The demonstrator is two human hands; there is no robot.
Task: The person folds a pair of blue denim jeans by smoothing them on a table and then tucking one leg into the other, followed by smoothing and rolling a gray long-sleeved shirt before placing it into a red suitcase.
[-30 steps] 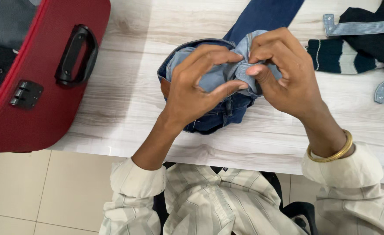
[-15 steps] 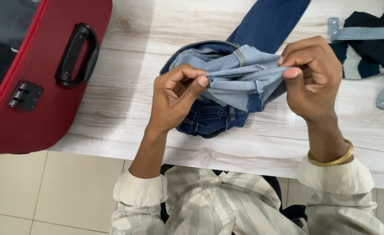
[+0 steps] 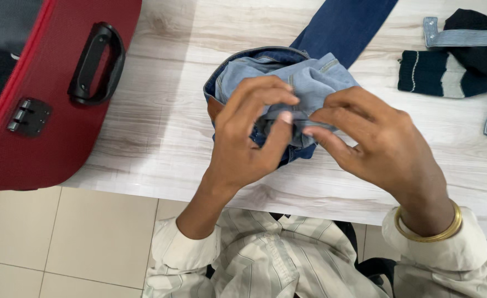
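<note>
Left hand (image 3: 249, 140) and right hand (image 3: 376, 146) pinch pale fold of rolled jeans (image 3: 287, 83) on table (image 3: 161, 110) near edge; grip partly hidden; loose pinch could let roll spring open.

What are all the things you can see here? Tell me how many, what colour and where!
Jeans: one pair, blue, rolled up in the middle of the table, one leg stretching away to the top.
Suitcase: one, red with a black handle, on the table's left end.
Knitted cloth: one, dark with pale bands, on the right of the table.
Dark garment: one, black with striped blue straps, top right corner.
Table: one, pale wood grain.
Floor tiles: cream, bottom left.
Bangle: one, gold, right wrist.
Shirt: one, cream striped, worn.
Left hand: pinching the jeans.
Right hand: pinching the jeans.
</note>
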